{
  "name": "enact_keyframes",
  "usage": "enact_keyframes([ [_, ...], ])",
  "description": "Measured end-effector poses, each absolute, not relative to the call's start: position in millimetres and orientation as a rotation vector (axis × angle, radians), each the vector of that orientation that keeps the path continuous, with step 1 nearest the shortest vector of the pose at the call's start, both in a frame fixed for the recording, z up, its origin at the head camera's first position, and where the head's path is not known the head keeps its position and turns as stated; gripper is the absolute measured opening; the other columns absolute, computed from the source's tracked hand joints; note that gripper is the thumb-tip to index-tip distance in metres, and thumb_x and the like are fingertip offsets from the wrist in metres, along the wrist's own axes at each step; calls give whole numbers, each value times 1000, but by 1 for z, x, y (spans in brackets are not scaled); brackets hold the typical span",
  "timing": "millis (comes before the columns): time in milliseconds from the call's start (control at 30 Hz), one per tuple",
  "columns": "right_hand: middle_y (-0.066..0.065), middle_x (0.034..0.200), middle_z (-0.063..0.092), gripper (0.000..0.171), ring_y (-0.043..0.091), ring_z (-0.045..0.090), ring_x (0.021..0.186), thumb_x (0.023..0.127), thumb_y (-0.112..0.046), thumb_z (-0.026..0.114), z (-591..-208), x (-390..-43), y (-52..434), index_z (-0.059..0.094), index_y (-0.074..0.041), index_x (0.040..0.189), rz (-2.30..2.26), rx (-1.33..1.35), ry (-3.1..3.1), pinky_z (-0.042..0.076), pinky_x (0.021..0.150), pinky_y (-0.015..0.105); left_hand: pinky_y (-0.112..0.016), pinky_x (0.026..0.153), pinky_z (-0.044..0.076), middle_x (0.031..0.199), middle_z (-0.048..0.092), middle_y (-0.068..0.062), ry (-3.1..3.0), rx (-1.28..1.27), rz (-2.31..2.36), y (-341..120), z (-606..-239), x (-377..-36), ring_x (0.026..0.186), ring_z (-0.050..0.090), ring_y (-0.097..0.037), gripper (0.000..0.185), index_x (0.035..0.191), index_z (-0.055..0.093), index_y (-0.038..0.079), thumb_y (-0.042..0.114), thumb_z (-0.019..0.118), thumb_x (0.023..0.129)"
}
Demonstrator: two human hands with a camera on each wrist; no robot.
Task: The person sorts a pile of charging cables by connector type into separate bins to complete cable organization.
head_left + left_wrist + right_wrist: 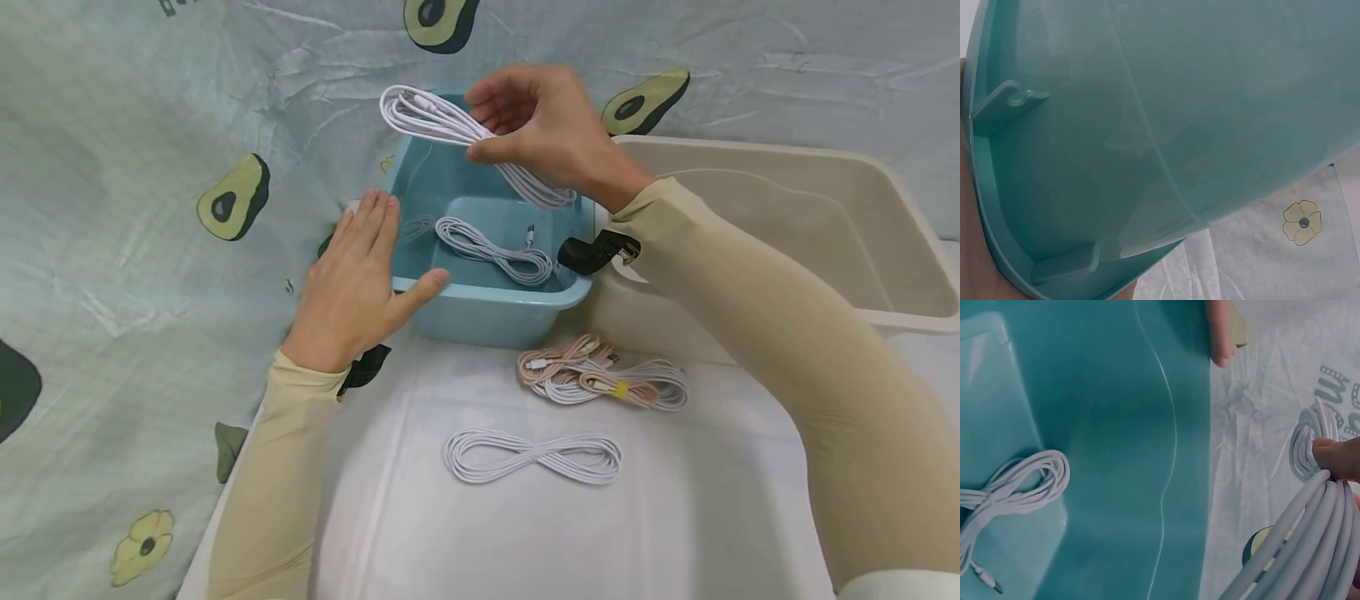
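My right hand (551,125) pinches a coiled white cable (442,121) between thumb and fingers, above the blue bin (487,315). In the right wrist view the thumb presses the middle of this cable bundle (1316,531). Inside the bin lies another coiled white cable (495,250), its metal plug sticking up. My left hand (352,275) rests on the bin's left rim with its fingers straight and the thumb spread over the front corner. From the left wrist the bin's outer wall (1179,125) fills most of the view.
A larger beige bin (787,200) stands to the right of the blue one. In front of the bins lies a pile of pink and white cables (600,375). Nearer on the white table (465,542) is a figure-eight white cable (532,454). An avocado-print sheet (135,250) hangs behind.
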State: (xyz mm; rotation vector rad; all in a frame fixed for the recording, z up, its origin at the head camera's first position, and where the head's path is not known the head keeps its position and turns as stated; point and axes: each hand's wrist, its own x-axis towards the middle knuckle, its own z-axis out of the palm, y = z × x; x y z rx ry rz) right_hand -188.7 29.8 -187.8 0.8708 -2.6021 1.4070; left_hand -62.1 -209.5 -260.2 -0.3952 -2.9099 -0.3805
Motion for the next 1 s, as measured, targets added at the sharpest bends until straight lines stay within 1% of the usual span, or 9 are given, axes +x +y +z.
enact_keyframes([
  [267,2,116,69,49,10,65,102,86,-18,85,-192,-201,26,69,-10,132,1417,818,-2625,56,97,22,-43,138,8,173,21,-18,-2907,-404,-380,-209,-261,-62,165,12,-29,100,164,19,-1,67,52,99],
  [467,-2,112,69,50,10,64,103,86,-17,85,-195,-212,23,69,-10,132,1464,717,-2629,56,97,22,-43,138,8,172,22,-19,-2889,-417,-376,-210,-262,-63,165,13,-30,100,163,21,-2,66,54,98],
  [600,-5,110,67,50,9,63,103,86,-17,85,-197,-219,23,69,-11,132,1468,652,-2653,55,97,21,-43,138,8,172,23,-19,-2882,-416,-373,-210,-263,-63,165,14,-30,100,163,21,-2,68,52,98],
  [767,-3,110,67,49,9,63,101,84,-15,86,-202,-224,21,69,-11,130,1471,560,-2694,56,94,20,-43,138,9,172,24,-19,-2879,-414,-376,-209,-264,-63,165,14,-30,101,163,22,-1,71,49,98],
  [1000,0,115,67,49,9,63,101,86,-19,86,-209,-225,18,69,-11,131,1398,518,-2789,56,93,19,-44,138,9,172,24,-19,-2884,-407,-375,-209,-263,-63,165,14,-30,100,163,22,-1,67,53,98],
])
